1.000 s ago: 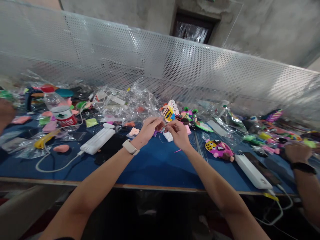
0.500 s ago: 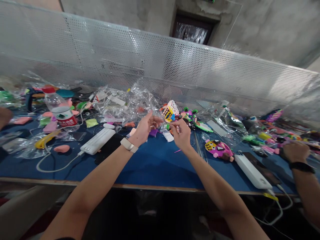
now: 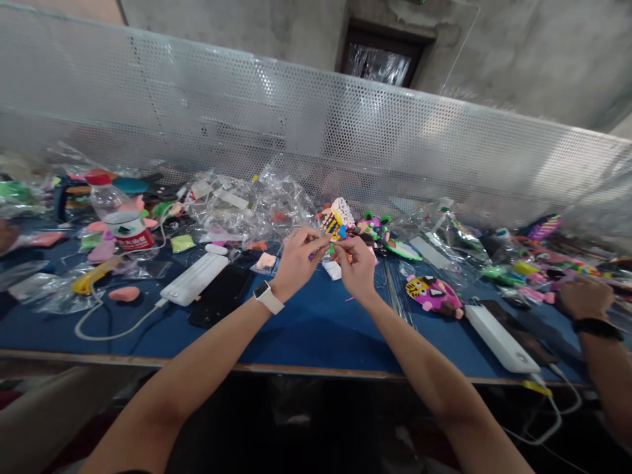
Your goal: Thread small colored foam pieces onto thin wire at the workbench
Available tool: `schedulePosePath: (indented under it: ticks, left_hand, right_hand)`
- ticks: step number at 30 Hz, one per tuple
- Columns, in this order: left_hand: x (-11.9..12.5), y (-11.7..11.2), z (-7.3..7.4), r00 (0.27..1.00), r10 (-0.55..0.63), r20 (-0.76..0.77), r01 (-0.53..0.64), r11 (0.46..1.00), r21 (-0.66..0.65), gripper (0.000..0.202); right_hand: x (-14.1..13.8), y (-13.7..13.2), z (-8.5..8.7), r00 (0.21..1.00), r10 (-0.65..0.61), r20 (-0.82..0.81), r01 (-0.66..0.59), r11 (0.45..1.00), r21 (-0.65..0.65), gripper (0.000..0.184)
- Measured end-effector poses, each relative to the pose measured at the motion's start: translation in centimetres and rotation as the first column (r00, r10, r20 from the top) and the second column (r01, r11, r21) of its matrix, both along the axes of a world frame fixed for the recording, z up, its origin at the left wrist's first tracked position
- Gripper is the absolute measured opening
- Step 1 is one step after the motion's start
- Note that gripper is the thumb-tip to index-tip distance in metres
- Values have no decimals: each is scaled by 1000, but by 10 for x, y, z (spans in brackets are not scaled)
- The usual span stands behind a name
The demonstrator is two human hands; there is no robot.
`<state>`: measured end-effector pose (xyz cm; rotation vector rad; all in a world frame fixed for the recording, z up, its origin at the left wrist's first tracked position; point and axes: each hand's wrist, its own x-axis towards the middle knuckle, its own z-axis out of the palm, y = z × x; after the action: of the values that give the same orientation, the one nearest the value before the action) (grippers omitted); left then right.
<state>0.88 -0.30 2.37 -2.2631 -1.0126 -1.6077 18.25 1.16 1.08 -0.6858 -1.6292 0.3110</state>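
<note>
- Right hand (image 3: 356, 266): thumb and finger pinch a small green piece (image 3: 332, 249), mid-table, mostly hidden by fingertips.
- Left hand (image 3: 299, 260): fingers curled narrow just beside that piece; whether they grip anything, I cannot tell.
- A white packet (image 3: 332, 270) lies below, partly covered by the right hand.
- Co-workers' hands show at both sides; the left one (image 3: 6, 236) is cut off and blurred.
- Bare blue tabletop (image 3: 316, 332) stretches between the forearms to the front edge.
- Behind, crumpled clear plastic (image 3: 276, 197) and a perforated metal panel (image 3: 296, 125) close off the space.
</note>
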Motion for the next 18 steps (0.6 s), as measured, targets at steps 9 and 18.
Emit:
schedulePosePath:
  ticks: [9,18]
  left_hand:
    - [1,2,-1,992,-118,-44,116,992,-42,20]
    - [5,-2,7,956,-233,180,285,885,-369,14]
  right_hand:
    - [4,-1,6,984,-140,114,108,962,250,13]
    - [8,6,-1,968,-201,147,158,952,262,14]
